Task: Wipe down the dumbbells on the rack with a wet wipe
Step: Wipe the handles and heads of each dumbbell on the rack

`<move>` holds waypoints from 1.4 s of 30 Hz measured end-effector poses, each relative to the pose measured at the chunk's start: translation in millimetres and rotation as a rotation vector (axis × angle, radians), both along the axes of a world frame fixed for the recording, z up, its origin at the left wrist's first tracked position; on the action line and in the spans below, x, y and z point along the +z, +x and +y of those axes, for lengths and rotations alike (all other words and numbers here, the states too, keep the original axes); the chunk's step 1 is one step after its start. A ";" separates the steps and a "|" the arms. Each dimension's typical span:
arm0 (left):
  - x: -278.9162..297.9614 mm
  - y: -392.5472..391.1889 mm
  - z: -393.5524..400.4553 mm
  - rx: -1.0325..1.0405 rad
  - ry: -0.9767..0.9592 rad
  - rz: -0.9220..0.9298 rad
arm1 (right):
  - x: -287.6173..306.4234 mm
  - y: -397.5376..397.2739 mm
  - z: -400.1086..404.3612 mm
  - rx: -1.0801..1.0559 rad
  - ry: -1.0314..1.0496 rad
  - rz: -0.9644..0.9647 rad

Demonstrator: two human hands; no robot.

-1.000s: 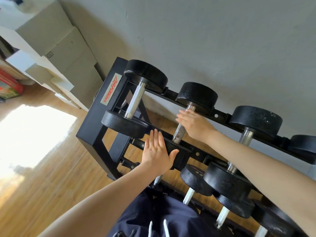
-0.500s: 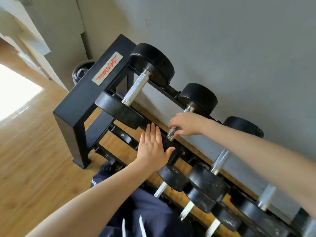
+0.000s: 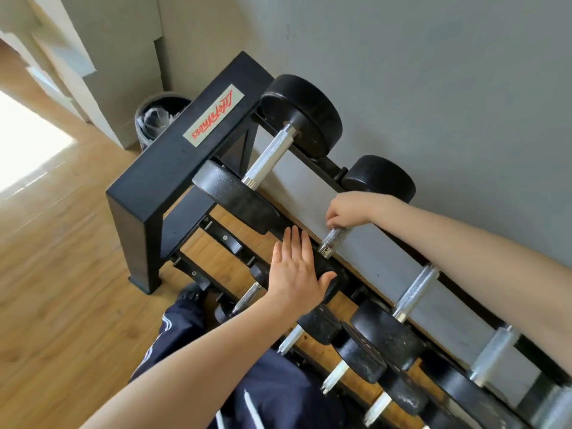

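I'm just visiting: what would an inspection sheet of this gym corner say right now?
Surface: wooden floor, sunlit patch at left.
Job's things: black rack with dumbbells on several tiers; no wipe visible.
Clutter: lined bin behind the rack.
Hands: right hand grips the second dumbbell's handle; left hand lies flat on its near weight.
Cables: nothing seen.
Surroundings: grey wall, pale cabinets at left.

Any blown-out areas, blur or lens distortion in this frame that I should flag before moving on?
Head view: sunlight on the wooden floor at the left edge is blown out to white. Head view: the dumbbell handles at the lower right corner smear with blur, while the left hand and right hand stay fairly sharp. Head view: wide-angle distortion tilts the rack and the wall.
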State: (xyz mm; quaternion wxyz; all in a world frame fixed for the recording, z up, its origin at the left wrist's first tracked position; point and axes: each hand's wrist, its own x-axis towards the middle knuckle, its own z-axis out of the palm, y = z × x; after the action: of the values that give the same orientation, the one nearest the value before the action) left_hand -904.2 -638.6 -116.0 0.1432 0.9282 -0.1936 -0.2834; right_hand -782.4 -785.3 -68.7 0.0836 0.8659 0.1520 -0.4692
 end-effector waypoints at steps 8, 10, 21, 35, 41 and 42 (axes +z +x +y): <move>2.9 -1.1 0.0 0.001 0.026 -0.014 | -3.2 -4.7 8.2 -0.094 0.079 0.132; 3.3 -1.4 -0.6 0.002 0.034 -0.016 | 3.6 0.2 -0.8 -0.104 0.083 0.117; 2.3 -3.1 -2.8 0.022 0.049 -0.022 | -16.0 3.6 15.0 -0.030 -0.019 0.160; 1.7 -5.1 -3.1 0.033 0.045 -0.035 | -21.6 -0.7 21.1 -0.114 -0.060 0.114; 3.0 -4.7 -3.4 0.033 0.051 -0.023 | -13.8 -5.3 10.7 -0.094 -0.008 0.079; 2.9 -4.7 -3.8 0.030 0.055 -0.022 | -8.0 -3.0 4.8 -0.089 0.010 0.044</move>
State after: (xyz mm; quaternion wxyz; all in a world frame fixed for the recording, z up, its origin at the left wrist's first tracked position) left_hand -908.8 -642.3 -113.1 0.1198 0.9377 -0.1735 -0.2763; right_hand -785.4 -780.5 -76.7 0.0550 0.8617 0.1173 -0.4906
